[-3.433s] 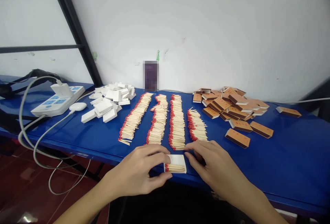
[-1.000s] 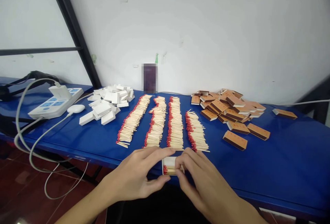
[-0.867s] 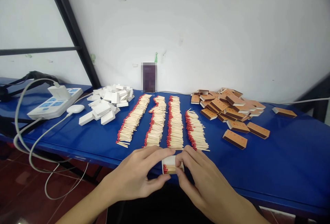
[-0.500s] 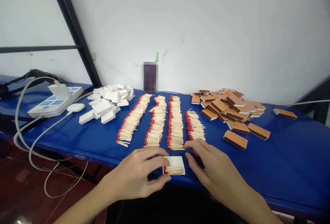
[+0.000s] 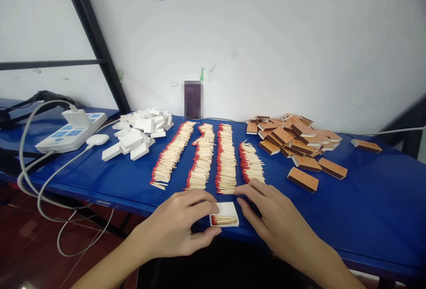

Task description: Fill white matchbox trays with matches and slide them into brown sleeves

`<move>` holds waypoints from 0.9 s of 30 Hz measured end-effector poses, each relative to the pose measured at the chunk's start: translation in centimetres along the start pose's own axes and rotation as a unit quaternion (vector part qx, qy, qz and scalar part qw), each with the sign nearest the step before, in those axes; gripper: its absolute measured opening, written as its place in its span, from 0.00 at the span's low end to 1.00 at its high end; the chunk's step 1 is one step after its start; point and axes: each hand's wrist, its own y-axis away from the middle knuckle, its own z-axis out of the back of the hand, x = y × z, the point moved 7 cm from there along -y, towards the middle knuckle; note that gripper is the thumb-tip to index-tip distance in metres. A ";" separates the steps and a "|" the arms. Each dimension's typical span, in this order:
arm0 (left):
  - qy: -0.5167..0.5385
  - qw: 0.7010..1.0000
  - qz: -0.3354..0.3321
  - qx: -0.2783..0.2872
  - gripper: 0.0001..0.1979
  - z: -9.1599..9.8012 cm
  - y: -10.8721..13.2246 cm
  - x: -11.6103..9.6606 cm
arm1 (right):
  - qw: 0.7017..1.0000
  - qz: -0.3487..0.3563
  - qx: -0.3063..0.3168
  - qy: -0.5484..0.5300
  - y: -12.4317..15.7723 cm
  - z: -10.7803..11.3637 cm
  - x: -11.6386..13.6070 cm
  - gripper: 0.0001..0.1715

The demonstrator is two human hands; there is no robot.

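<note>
Pinching tray (image 5: 228, 208) at table (image 5: 133, 178) near edge, left hand (image 5: 179, 228); right hand (image 5: 277, 220) beside.

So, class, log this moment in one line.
left hand: grips white tray, few matches inside | right hand: at rightmost match row, near end | behind: tray pile, sleeve pile

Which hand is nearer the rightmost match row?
Right. The right hand rests at the near end of the rightmost row; the left hand holds the white tray, farther left.

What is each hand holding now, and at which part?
The left hand pinches the white tray at its left end. The right hand holds nothing visible, resting by a row of matches.
</note>
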 end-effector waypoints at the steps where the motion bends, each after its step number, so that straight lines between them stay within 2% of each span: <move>1: 0.000 1.000 0.000 0.001 0.07 0.0 0.0 0.0 | 1.000 -0.001 0.004 0.000 0.0 -0.1 0.0 0.11; 9: 0.004 1.000 0.009 0.008 0.08 -0.2 0.0 0.1 | 1.000 -0.004 -0.011 0.013 0.2 0.0 -0.1 0.11; 20: 0.001 1.000 0.011 0.007 0.07 0.0 -0.1 0.1 | 1.000 -0.014 0.022 -0.013 0.0 -0.4 -0.1 0.07; 27: 0.014 1.000 0.012 0.014 0.08 -0.1 -0.1 0.1 | 0.998 -0.021 0.045 -0.037 0.0 -0.6 -0.2 0.08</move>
